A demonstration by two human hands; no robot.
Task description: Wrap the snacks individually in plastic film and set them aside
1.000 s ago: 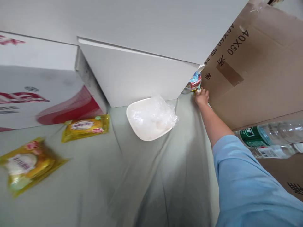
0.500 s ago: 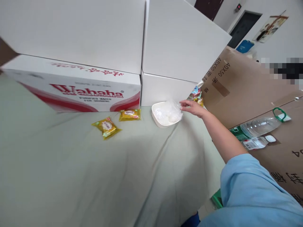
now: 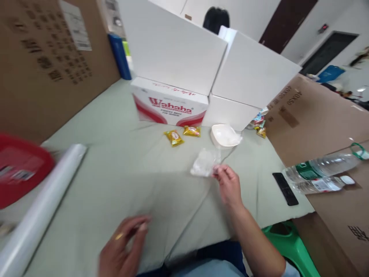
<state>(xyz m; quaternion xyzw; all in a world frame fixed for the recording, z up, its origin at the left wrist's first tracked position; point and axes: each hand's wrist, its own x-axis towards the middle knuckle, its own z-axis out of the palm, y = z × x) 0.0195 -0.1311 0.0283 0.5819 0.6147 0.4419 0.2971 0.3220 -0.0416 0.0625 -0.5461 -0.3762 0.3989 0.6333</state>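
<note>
In my right hand (image 3: pixel 228 185) a small clear plastic bag (image 3: pixel 205 162) is pinched by its edge, held over the table. What the bag contains, if anything, I cannot make out. Just behind it stands a white plastic bowl (image 3: pixel 216 141) with more clear plastic (image 3: pixel 230 134) inside, spilling over its right side. My left hand (image 3: pixel 125 244), slightly blurred and wearing a ring, is near the front of the table, its fingers curled and thumb tip against the index finger. Nothing shows between them. Two yellow-wrapped snack packs (image 3: pixel 174 137) (image 3: pixel 191 131) lie left of the bowl.
White boxes, one marked Wahaha (image 3: pixel 170 105), form a wall behind. Brown cardboard (image 3: pixel 52 77) rises at the left. A long plastic roll (image 3: pixel 43 204) and a red item (image 3: pixel 23 169) lie there. Bottles (image 3: pixel 325 166), a black phone-like object (image 3: pixel 285 188) and a green stool (image 3: pixel 291 246) are at right.
My right hand has come back from the bowl toward me, bringing a clear bag out. My left hand has entered view at the front. The view has turned and widened.
</note>
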